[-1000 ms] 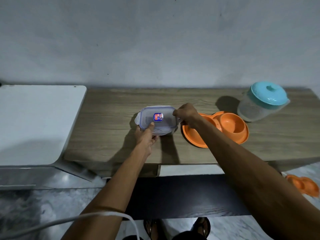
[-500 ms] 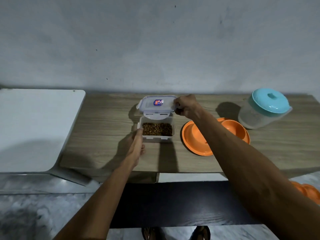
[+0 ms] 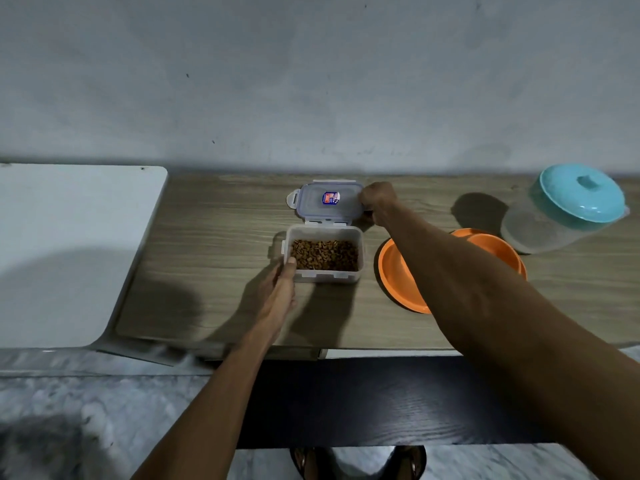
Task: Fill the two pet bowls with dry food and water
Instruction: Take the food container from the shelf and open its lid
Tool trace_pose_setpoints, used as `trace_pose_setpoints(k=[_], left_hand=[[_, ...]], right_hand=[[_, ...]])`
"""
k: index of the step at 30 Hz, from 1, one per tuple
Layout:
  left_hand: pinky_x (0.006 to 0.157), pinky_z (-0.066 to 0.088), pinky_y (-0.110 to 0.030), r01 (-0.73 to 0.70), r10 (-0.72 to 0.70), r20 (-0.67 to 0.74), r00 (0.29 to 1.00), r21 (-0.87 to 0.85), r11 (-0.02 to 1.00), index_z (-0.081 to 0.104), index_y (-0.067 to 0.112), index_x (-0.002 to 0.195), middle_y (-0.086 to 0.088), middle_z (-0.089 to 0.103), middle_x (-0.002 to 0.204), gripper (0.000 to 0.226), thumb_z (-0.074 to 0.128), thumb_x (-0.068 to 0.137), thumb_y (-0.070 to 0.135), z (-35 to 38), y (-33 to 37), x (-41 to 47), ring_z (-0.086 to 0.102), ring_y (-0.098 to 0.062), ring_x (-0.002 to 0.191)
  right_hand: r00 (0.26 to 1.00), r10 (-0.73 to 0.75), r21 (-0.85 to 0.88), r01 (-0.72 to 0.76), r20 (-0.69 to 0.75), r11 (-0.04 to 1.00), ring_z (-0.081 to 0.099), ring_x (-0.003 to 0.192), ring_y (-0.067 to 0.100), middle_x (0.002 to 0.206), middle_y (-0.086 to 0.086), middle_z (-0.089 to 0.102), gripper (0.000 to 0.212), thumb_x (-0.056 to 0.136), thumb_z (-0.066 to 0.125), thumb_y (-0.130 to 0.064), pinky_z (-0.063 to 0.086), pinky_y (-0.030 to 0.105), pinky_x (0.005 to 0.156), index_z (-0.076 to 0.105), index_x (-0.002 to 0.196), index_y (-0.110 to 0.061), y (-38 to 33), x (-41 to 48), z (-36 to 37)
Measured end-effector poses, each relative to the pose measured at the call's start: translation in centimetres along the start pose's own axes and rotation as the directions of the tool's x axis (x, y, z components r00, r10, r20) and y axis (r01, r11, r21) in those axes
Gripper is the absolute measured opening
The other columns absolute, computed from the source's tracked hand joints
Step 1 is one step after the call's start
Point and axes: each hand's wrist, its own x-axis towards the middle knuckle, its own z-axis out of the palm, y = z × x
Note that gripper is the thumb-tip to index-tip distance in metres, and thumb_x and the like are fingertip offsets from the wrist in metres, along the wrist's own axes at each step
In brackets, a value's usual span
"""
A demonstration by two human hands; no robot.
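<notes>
A clear plastic food container stands open on the wooden table, filled with brown dry kibble. Its clear lid, with a small sticker, lies flat just behind it. My right hand grips the lid's right edge. My left hand holds the container's near left corner, thumb on the rim. To the right sits the orange double pet bowl, partly hidden by my right forearm. A clear water jug with a teal lid stands at the far right.
A white tabletop adjoins the wooden table on the left. A grey wall runs behind. A dark panel lies below the table's front edge, and my sandalled feet stand on marbled floor.
The lid came off the container and my right hand carried it to the table behind the container. My left hand shifted from the lid's front to the container's left corner.
</notes>
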Motion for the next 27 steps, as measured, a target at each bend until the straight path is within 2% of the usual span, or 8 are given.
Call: trace_pose_setpoints(k=[7,10,12,14,16,19,24,27], left_hand=[[0.06,0.047,-0.023,0.014,-0.014,-0.004,1.0,0.042,0.999,0.059,0.013,0.131,-0.015,0.063,0.101,0.043,0.047,0.1,0.042,-0.1,-0.5,0.1,0.055,-0.015,0.077],[0.06,0.049,-0.024,0.024,-0.023,-0.01,1.0,0.034,0.999,0.058,0.015,0.133,-0.022,0.061,0.129,0.045,0.05,0.099,0.042,0.0,-0.3,0.5,0.06,-0.026,0.095],[0.061,0.049,-0.024,0.03,-0.03,-0.002,1.0,0.036,0.999,0.058,0.013,0.132,-0.022,0.062,0.126,0.044,0.049,0.1,0.041,0.1,-0.3,0.3,0.056,-0.022,0.09],[0.063,0.048,-0.026,0.044,-0.044,-0.007,0.999,0.022,0.999,0.06,0.01,0.13,-0.024,0.064,0.117,0.043,0.049,0.1,0.039,0.0,-0.1,-0.1,0.057,-0.023,0.087],[0.072,0.051,-0.032,0.063,-0.063,-0.014,0.998,0.014,0.998,0.06,0.01,0.13,-0.024,0.062,0.125,0.042,0.05,0.1,0.038,0.0,0.1,-0.2,0.062,-0.035,0.106],[0.083,0.051,-0.038,0.068,-0.068,-0.011,0.998,0.019,0.997,0.058,0.01,0.132,-0.021,0.06,0.131,0.042,0.048,0.101,0.037,-0.3,1.0,-0.6,0.056,-0.038,0.122],[0.091,0.05,-0.04,0.095,-0.095,0.016,0.995,0.03,0.995,0.054,0.008,0.135,-0.022,0.054,0.138,0.047,0.045,0.102,0.039,-0.8,0.7,-0.8,0.053,-0.036,0.127],[0.097,0.048,-0.043,0.107,-0.106,0.065,0.992,0.0,0.994,0.061,0.011,0.117,-0.016,0.064,0.112,0.043,0.04,0.102,0.045,-0.7,0.4,-1.0,0.062,-0.026,0.105]], right_hand=[[0.976,-0.137,-0.343,0.072,-0.168,0.936,0.065,0.097,0.035,0.113,0.02,0.066,0.024,0.092,0.052,-0.011,0.054,0.037,0.078,0.072,0.102,-0.003,1.4,-1.5,1.1],[0.973,-0.187,-0.419,0.115,-0.134,0.901,0.053,0.116,0.04,0.132,0.021,0.047,0.033,0.096,0.049,-0.026,0.046,0.042,0.097,0.065,0.118,-0.007,1.0,-3.1,0.3],[0.966,-0.243,-0.444,0.178,-0.094,0.878,0.055,0.113,0.041,0.128,0.025,0.054,0.044,0.094,0.047,-0.037,0.047,0.042,0.094,0.065,0.115,-0.003,1.1,-4.4,-0.6],[0.974,-0.227,-0.425,0.21,0.011,0.88,0.067,0.094,0.04,0.104,0.026,0.068,0.05,0.09,0.05,-0.044,0.057,0.045,0.084,0.069,0.1,0.001,1.5,-6.3,-1.6],[0.98,-0.111,-0.38,0.166,0.164,0.91,0.071,0.079,0.036,0.089,0.02,0.071,0.046,0.085,0.061,-0.043,0.061,0.048,0.073,0.067,0.093,0.002,2.0,-8.6,-2.4],[0.956,-0.012,-0.318,0.11,0.294,0.942,0.072,0.077,0.034,0.091,0.018,0.069,0.034,0.084,0.069,-0.026,0.063,0.048,0.069,0.063,0.1,0.003,2.3,-11.3,-2.6],[0.964,-0.028,-0.175,0.077,0.264,0.982,0.069,0.069,0.034,0.09,0.022,0.069,0.029,0.088,0.063,-0.025,0.062,0.051,0.065,0.063,0.093,0.004,2.7,-13.2,-1.7],[0.954,-0.011,-0.059,0.03,0.3,0.998,0.068,0.084,0.036,0.096,0.016,0.065,0.02,0.094,0.054,-0.021,0.061,0.05,0.072,0.058,0.104,-0.004,2.5,-14.6,-2.1]])
